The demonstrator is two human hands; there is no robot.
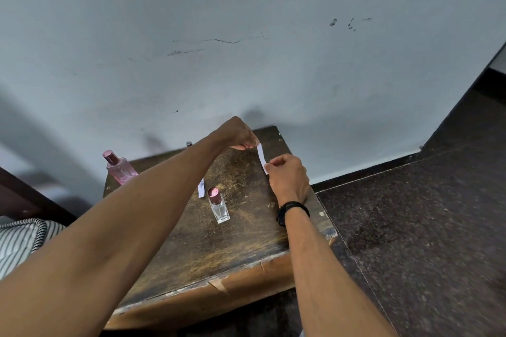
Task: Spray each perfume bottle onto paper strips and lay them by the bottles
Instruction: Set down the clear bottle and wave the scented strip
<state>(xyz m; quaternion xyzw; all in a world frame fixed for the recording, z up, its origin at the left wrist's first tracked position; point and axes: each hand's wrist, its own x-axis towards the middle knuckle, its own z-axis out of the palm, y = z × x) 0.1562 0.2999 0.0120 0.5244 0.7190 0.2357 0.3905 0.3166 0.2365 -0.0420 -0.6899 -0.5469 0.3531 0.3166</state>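
Note:
A white paper strip (261, 156) is stretched above the far right part of the worn wooden table (208, 249). My left hand (241, 134) pinches its far end and my right hand (287, 178) pinches its near end. A clear square perfume bottle (218, 206) with a rose-coloured cap stands mid-table. Just left of it lies another paper strip (201, 188), partly hidden by my left forearm. A pink bottle (120, 168) with a pink cap stands at the table's far left corner. A small dark cap or bottle top (189, 143) shows behind my left arm at the back edge.
A pale wall (246, 35) rises right behind the table. Dark speckled floor (424, 213) lies to the right. A striped mattress (22, 238) and a dark bed frame are at the left. A black band (291, 209) circles my right wrist.

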